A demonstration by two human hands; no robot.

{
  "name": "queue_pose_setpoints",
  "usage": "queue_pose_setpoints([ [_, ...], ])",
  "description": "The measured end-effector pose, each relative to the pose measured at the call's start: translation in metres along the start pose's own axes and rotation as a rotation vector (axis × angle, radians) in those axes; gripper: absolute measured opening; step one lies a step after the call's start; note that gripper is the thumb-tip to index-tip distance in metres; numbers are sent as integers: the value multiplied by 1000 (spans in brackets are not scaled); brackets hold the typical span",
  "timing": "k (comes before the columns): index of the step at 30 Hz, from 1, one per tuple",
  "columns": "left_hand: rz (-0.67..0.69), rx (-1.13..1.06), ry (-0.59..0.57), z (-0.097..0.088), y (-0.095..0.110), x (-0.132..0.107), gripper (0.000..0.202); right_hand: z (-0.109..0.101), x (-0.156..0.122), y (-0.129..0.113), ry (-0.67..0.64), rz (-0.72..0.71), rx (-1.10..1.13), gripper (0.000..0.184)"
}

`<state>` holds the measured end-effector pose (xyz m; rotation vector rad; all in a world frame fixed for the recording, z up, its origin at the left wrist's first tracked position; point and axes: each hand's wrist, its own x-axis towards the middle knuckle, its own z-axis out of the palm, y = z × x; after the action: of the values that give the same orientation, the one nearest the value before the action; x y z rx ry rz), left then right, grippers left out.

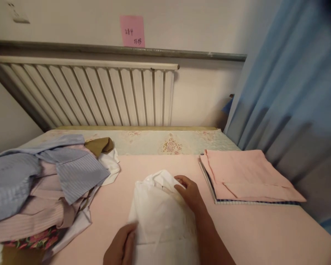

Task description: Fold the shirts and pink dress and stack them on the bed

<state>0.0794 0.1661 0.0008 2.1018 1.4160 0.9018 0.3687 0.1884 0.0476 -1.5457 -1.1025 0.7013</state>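
A folded white shirt (164,217) lies lengthwise before me on the pink sheet (253,232), its collar end pointing away. A small dark dot, perhaps a button, shows near the collar. My right hand (189,193) is at the right side of the collar, thumb and fingers bent around the cloth edge. Low on the opposite side, my left hand (123,243) has its fingers pressed together at the shirt's left edge; the fingertips are partly hidden.
To the left lies a loose heap of clothes (49,180), blue-striped, pink, olive and white. Folded pink cloth (248,173) tops a flat stack on the right. Behind the floral mattress (149,141) stand a radiator (99,92) and the wall; a blue curtain (289,81) hangs at the right.
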Motion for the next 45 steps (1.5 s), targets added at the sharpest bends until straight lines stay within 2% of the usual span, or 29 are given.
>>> queue_pose_setpoints([
  [2,-41,8,42,-5,17,20,29,-2,1,-2,-27,-6,4,28],
  [5,-34,16,85,-4,48,67,30,-3,3,-4,-58,-12,-10,29],
  [9,45,119,13,18,79,130,31,-8,3,-9,-118,-34,-31,27],
  [11,71,215,-56,33,85,152,34,-13,2,-12,-137,-53,-50,25],
  [13,42,293,-142,45,86,167,35,-17,0,-16,-154,-65,-72,23],
  [16,-23,307,-249,52,83,182,35,-22,-1,-19,-167,-55,-110,17],
  [20,-46,217,-364,43,74,193,30,-25,-1,-19,-148,-56,-147,13],
  [25,-78,26,-537,13,63,191,3,-29,0,-18,-101,-107,-120,15],
  [30,-208,-460,-729,-9,55,182,29,-27,3,-13,5,-150,-111,18],
  [32,-237,-573,-704,-11,53,178,37,-25,5,-11,33,-141,-125,18],
  [35,-220,-618,-600,-9,52,174,40,-23,6,-10,44,-135,-115,18],
  [41,-223,-554,-427,-6,52,170,34,-25,7,-7,14,-7,71,15],
  [45,-237,-529,-371,0,47,172,29,-25,9,2,-4,35,203,20],
])
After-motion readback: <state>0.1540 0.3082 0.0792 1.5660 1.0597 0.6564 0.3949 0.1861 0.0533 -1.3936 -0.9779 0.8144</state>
